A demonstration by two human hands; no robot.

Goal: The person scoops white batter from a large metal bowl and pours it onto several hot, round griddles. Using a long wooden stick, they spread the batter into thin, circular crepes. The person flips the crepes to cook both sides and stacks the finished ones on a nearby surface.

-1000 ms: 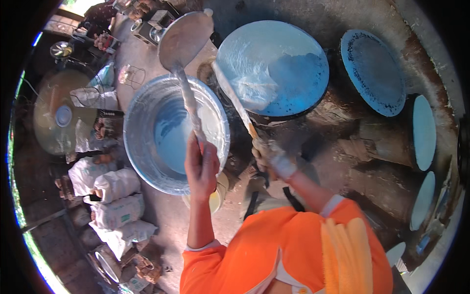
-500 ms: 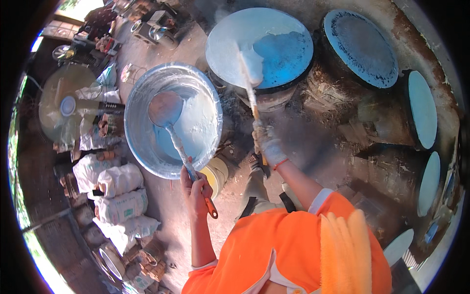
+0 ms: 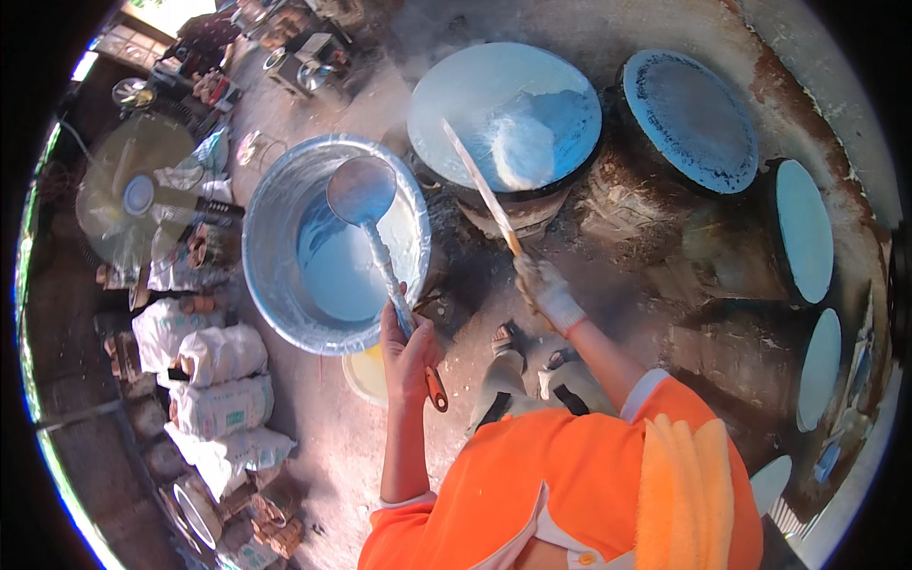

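Fingers: your left hand [image 3: 407, 353] wraps the ladle [image 3: 380, 258], your right hand [image 3: 547, 293] the stick [image 3: 484, 190]
Stick: slants forward-left from that nearer hand, across the round griddle [image 3: 576, 114]

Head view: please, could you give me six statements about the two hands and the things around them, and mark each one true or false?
1. The left hand holds a ladle. True.
2. The right hand holds a long stick. True.
3. The right hand is bare. False: it wears a pale glove.
4. In this view, the ladle's bowl appears within the rim of the basin. True.
5. The towel is green. False: it is yellow-orange.
6. The stacked sacks are black. False: they are white.
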